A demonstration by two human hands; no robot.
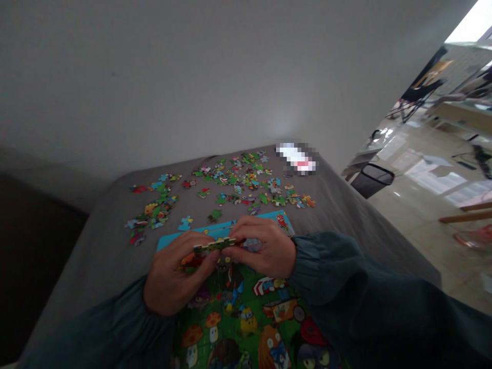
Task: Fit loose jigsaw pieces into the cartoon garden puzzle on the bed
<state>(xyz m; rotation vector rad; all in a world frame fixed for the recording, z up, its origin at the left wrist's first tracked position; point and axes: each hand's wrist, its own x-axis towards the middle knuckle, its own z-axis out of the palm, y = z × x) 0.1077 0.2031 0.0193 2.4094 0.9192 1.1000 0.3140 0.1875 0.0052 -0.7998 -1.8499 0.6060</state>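
Head view, left to right: left hand [177,274] pinches the left end of a joined strip of puzzle pieces [214,245], thumb and fingers closed on it. Strip lies level, long axis running left to right, its ends pointing toward each hand, face tilted away so only the edge shows. Right hand [263,245] grips the right end, fingers curled closed over it. Directly below the grip sits the partly assembled puzzle board [246,312] on the grey table [96,246]. Beyond the grip, loose pieces [246,182] lie scattered; a second cluster [151,212] lies beyond and left.
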